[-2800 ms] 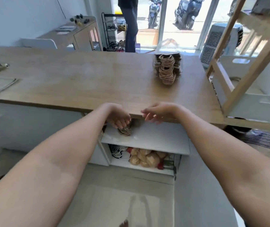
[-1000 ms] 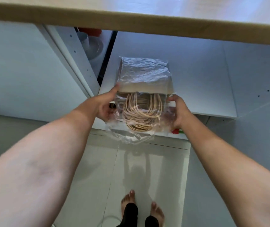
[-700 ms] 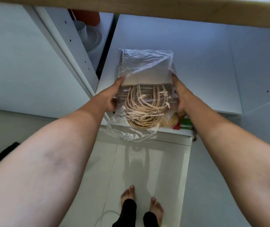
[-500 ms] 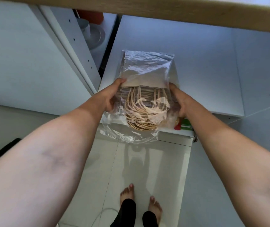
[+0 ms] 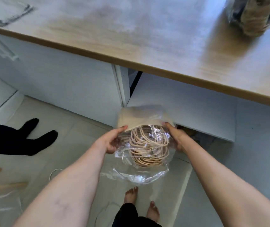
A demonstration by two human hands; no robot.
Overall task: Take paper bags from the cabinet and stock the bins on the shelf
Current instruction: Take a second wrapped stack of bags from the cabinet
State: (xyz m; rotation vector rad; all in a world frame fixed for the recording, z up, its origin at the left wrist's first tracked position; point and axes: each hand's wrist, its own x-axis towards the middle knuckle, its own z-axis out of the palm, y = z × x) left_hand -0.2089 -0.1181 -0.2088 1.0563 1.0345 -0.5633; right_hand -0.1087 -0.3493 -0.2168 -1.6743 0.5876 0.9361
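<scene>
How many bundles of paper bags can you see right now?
2: one plastic-wrapped bundle held between both hands below the counter edge, another bundle on the counter, top right, blurred. More may be hidden.

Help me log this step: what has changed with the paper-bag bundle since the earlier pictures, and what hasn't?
The plastic-wrapped bundle of paper bags has come off the white cabinet shelf and out toward the person, now held in the air over the floor, below the countertop edge. The left hand and right hand took hold of it earlier. Unchanged: both hands grip its sides, the wrap is on, and the other bundle remains on the countertop.
</scene>
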